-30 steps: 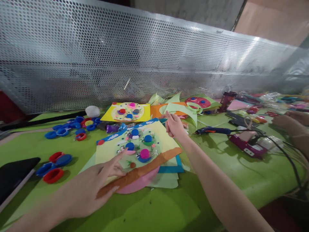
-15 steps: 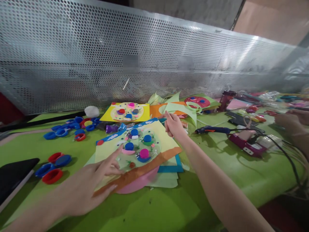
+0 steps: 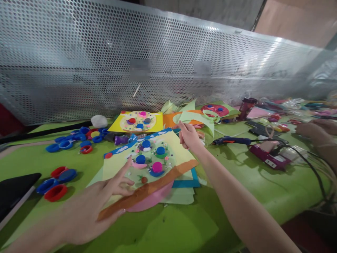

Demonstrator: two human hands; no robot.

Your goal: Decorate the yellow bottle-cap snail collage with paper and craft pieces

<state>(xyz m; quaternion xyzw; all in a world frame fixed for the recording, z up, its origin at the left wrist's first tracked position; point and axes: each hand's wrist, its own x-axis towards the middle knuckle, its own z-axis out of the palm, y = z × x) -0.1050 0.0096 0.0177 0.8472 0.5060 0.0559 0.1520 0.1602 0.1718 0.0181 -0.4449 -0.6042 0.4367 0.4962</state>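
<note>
A decorated paper collage (image 3: 184,147) lies on the green table, with a blue cloud strip along its top and a brown strip (image 3: 155,182) near its bottom. Blue bottle caps (image 3: 140,159) and a pink bottle cap (image 3: 157,167) sit on its pale round centre. My left hand (image 3: 105,196) rests over the lower left of the collage, fingers spread and index finger stretched toward the caps. At the collage's upper right, my right hand (image 3: 190,136) is closed with fingers pinched; whatever is in them is hidden.
Loose red and blue caps (image 3: 56,193) lie at left beside a dark tablet-like object (image 3: 15,189). A glue gun (image 3: 231,141) and a purple power strip (image 3: 271,158) with cables are at right. Behind stands a perforated metal panel (image 3: 168,63). Another person's hands (image 3: 310,131) are far right.
My left hand has shifted slightly down, its fingers still spread. My right hand stays almost in place, closed. The collage lies where it was.
</note>
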